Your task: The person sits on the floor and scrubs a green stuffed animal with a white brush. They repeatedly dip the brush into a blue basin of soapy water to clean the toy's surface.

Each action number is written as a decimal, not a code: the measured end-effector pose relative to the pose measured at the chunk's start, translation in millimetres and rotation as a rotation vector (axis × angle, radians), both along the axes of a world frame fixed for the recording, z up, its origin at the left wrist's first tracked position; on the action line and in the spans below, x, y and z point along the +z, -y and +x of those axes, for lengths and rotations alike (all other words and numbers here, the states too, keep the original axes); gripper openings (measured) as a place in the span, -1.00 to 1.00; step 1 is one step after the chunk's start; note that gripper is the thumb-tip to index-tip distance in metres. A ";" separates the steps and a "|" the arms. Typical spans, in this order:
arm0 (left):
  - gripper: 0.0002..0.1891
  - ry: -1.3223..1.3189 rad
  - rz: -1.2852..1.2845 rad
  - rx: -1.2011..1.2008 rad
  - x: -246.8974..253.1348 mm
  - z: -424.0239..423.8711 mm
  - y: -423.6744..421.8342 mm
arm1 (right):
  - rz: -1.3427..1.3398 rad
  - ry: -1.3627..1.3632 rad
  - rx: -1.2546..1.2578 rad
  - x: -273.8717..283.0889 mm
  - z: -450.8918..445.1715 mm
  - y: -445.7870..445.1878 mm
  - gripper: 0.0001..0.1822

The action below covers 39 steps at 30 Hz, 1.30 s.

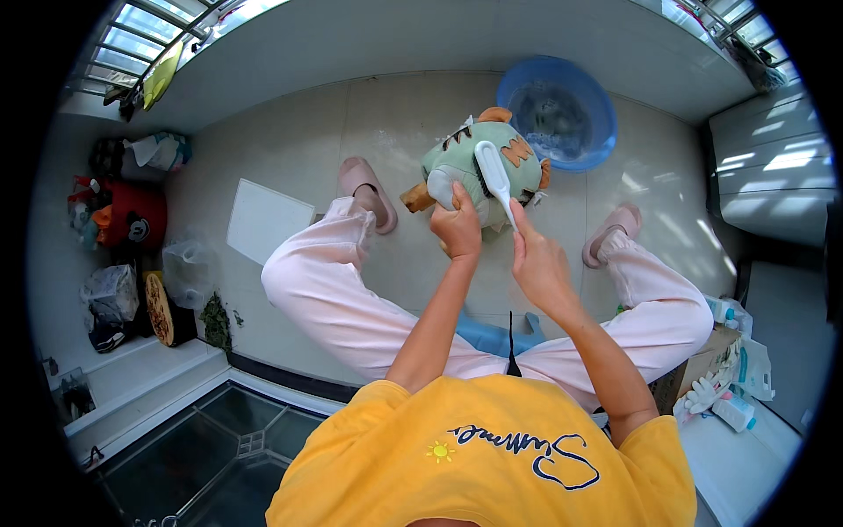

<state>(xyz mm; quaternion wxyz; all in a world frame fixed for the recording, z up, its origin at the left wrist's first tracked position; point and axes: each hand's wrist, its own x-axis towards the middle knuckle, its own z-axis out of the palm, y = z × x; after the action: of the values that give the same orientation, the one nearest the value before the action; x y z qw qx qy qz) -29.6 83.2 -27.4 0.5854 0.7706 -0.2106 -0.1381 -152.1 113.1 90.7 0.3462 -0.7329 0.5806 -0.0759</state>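
Note:
My left hand grips the lower left side of a green plush toy with orange ears and dark and orange stripe patches. A brown stub sticks out on the toy's left. In my right hand is the handle of a white scrubbing brush. Its dark bristles lie against the toy's surface. Just beyond the toy, a blue plastic basin stands on the floor with sudsy water in it.
I sit on a low blue stool, with a pink slipper on each foot. A white board lies to the left, near a red bag and plastic bags. Bottles, white gloves and a cardboard box are at the right.

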 end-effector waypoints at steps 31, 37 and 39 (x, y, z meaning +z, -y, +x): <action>-0.45 -0.266 -0.047 -0.134 -10.6 15.5 6.8 | -0.036 -0.292 0.185 17.4 -2.0 -17.6 -0.38; -0.56 -0.088 -0.106 -0.217 -1.0 -13.5 -21.8 | -0.228 -0.199 0.194 -12.4 25.6 57.7 -0.50; -0.55 -0.134 -0.123 -0.211 5.9 -22.7 -16.3 | -0.257 -0.199 0.129 -23.1 35.6 83.6 -0.54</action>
<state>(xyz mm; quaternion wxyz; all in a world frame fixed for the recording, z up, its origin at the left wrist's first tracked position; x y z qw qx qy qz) -52.3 99.5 -21.5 0.6264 0.6960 -0.2590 -0.2368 -116.5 29.5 67.6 0.1945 -0.8109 0.5493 -0.0541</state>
